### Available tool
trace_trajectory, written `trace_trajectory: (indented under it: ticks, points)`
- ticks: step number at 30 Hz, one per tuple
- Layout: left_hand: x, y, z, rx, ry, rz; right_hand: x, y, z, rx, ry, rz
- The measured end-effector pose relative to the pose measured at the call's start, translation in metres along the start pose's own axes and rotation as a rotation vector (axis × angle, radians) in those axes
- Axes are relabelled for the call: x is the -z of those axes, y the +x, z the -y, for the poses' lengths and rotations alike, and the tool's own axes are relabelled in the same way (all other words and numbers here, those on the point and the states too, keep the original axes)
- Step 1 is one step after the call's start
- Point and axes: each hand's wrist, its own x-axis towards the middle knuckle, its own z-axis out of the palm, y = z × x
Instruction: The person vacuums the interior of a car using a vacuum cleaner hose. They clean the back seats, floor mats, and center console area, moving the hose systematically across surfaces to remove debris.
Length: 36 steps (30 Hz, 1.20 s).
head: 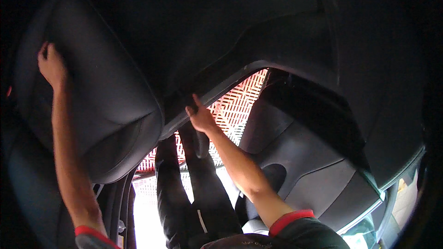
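Note:
My left hand (pixel 52 63) is over the dark car seat (pixel 104 69) at the left, its fingers curled. Shade hides its fingertips, so I cannot make out whether it grips anything. My right hand (pixel 202 117) is at the door sill (pixel 221 93), near the bottom of the door opening. Its thumb and a finger point away from me with a dark gap between them. Just below that hand hangs a dark, rounded, ribbed piece (pixel 202 145). Whether the hand holds it is unclear.
An open car door (pixel 311 180) with grey and black trim fills the lower right. My legs (pixel 207 186) stand outside on a red grid floor (pixel 238 103). Deep shade covers the car's footwell (pixel 193 41). A door pillar (pixel 119 204) rises beside the seat.

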Motion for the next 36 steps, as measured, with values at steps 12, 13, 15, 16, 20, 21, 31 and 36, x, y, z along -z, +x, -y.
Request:
trace_trajectory:
  ticks: [12,13,15,16,20,21,31,36]
  points:
    - [0.012,-0.415,-0.018,0.651,-0.521,0.953,0.049,-0.062,-0.023,-0.044,0.031,-0.205]
    - [-0.014,-0.422,0.008,1.048,-0.645,0.747,0.057,-0.065,-0.032,-0.077,0.013,-0.185]
    - [-0.068,-0.418,0.060,1.451,-0.833,0.468,0.066,-0.069,-0.046,0.034,-0.038,-0.267]
    - [-0.092,-0.414,0.079,1.490,-0.797,0.377,0.071,-0.071,-0.052,0.066,-0.038,-0.284]
    - [-0.144,-0.394,0.113,1.512,-0.720,0.138,0.074,-0.076,-0.064,0.043,0.006,-0.247]
    - [-0.150,-0.389,0.115,1.559,-0.781,0.109,0.074,-0.077,-0.064,0.020,-0.005,-0.222]
    - [-0.151,-0.382,0.143,1.720,-0.690,0.113,0.068,-0.087,-0.070,-0.063,-0.041,-0.172]
    - [-0.141,-0.377,0.142,1.713,-0.532,0.242,0.067,-0.091,-0.078,-0.097,-0.028,-0.163]
